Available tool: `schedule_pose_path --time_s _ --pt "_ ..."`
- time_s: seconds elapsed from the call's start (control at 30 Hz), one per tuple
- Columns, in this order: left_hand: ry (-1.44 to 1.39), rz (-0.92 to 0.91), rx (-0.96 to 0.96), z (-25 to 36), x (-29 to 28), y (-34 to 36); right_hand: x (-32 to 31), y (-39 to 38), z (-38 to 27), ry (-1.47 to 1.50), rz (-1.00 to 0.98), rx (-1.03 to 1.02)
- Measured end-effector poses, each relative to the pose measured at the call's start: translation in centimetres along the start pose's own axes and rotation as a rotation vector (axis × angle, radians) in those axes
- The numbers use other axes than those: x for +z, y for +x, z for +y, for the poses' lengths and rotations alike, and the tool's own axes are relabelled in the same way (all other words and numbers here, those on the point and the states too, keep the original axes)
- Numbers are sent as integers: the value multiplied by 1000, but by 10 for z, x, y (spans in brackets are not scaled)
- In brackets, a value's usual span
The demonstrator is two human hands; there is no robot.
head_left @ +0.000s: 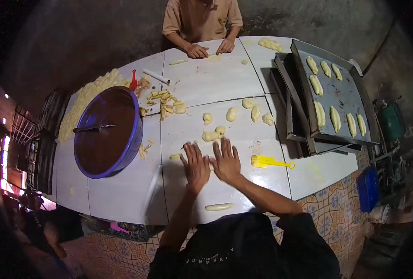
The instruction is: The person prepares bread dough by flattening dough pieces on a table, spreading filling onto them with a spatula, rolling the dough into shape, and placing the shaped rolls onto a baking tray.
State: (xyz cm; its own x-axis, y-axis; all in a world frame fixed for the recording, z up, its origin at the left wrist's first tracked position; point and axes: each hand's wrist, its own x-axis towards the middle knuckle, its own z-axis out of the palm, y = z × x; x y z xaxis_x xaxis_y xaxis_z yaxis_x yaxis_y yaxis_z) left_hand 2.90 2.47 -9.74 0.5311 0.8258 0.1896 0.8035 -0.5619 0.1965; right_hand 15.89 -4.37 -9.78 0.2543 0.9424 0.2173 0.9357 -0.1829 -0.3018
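Note:
Side by side on the white table, my left hand (196,167) and my right hand (227,162) lie flat with fingers stretched forward. A pale bit of dough (211,169) peeks out between them; how much lies under the palms is hidden. Just ahead of my fingertips sit dough lumps (210,136). More dough pieces (231,114) are scattered farther out. Closer to my body rests a rolled dough stick (219,206). A short yellow strip (175,156) is left of my left hand, and a yellow plastic scraper (270,162) is right of my right hand.
A purple-blue basin (95,176) of brown filling with a dark-handled tool stands left, before massed dough balls (88,100). Nearby are cut yellow strips (162,96), a red scraper (133,80) and white rods (156,76). Stacked metal trays (339,95) hold shaped dough, right. Opposite, a person's hands (197,50) handle dough.

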Motion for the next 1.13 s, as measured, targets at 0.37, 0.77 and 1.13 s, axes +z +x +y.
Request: schedule_pose_path --time_s 0.37,0.77,1.13 --pt "-564 59 266 -30 4 -18 -14 -11 26 592 66 -179" --pt "-792 -434 45 -23 -66 -149 -62 -106 27 811 -641 -292" --pt "-734 -134 -53 -21 -41 -159 -41 -118 9 840 -527 -190"
